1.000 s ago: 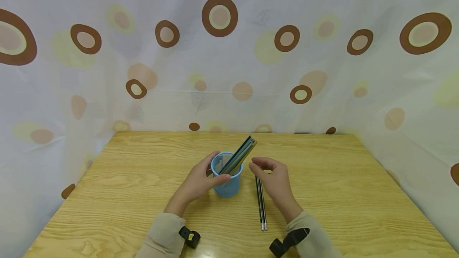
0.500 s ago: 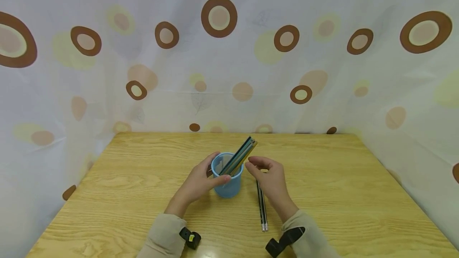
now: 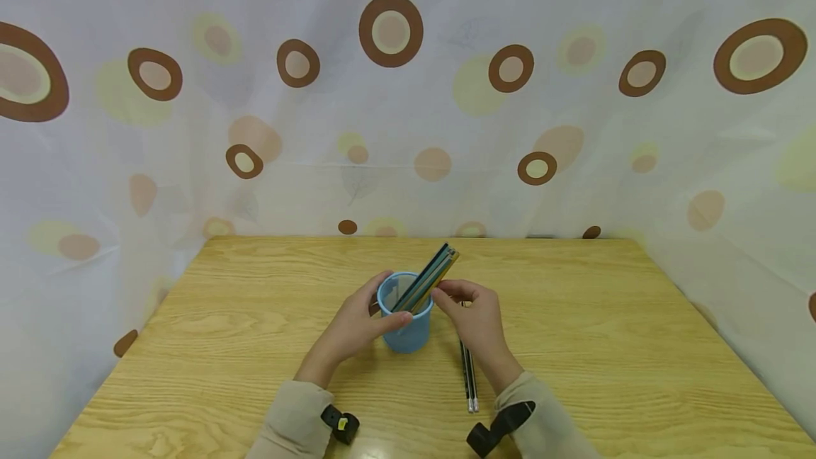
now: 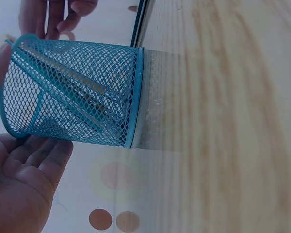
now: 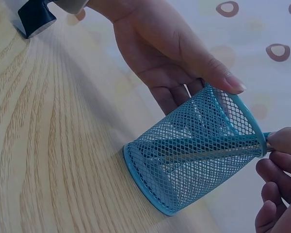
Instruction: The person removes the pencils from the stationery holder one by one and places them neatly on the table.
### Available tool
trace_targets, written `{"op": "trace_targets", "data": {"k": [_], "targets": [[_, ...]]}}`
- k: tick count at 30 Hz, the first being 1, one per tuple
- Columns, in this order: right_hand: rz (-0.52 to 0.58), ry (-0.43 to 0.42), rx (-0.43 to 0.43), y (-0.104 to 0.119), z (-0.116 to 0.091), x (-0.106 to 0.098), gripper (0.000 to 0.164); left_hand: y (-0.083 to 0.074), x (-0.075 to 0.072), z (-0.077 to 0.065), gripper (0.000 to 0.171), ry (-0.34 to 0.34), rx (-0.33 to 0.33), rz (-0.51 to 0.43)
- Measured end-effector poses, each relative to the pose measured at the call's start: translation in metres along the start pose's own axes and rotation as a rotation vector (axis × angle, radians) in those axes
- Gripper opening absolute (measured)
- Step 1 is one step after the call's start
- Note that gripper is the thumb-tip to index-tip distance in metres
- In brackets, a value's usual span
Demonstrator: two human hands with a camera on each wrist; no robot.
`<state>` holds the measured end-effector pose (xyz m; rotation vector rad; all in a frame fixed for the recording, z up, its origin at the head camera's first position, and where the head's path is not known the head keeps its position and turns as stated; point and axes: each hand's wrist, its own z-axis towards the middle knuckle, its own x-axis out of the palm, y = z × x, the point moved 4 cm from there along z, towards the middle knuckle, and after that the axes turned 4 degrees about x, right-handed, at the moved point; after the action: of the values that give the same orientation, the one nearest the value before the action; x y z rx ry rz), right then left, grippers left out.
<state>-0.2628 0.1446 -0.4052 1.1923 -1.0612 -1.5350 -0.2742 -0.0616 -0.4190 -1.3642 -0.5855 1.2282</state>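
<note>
ok quick rundown: your blue mesh cup is upright on the counter w/ a bunch of pencils inside, leaning toward your right, ends poking past the rim. Exact count? can't tell, they overlap. Your left hand has the cup clamped, thumb on the near side, fingers around the far side. Your right hand is at the rim, thumb + index curled in right by the bunch, but idk if they're pinching it or just touching, pics don't settle that. Two dark pencils lie side by side on the counter, partly under your right hand. So progress-wise imo you're mid-job: most in the cup, two out, nothing looks wrapped up rn.
</note>
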Motion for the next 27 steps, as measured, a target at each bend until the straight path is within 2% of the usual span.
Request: {"op": "trace_targets", "data": {"k": [8,20,23,27], "targets": [[-0.029,-0.025,0.005,-0.001,0.001,0.003,0.016,-0.002,0.0,-0.001,0.085,0.004,-0.003,0.02],[-0.017,-0.061,-0.005,0.005,-0.002,0.0,0.015,-0.003,0.001,0.0,0.084,0.001,-0.003,0.012],[-0.009,-0.059,-0.007,0.006,-0.002,-0.001,0.014,-0.011,0.001,-0.002,0.083,0.0,-0.003,0.003],[-0.006,-0.063,-0.016,0.008,-0.003,-0.002,0.015,-0.03,0.0,-0.008,0.081,0.004,-0.003,0.0]]}}
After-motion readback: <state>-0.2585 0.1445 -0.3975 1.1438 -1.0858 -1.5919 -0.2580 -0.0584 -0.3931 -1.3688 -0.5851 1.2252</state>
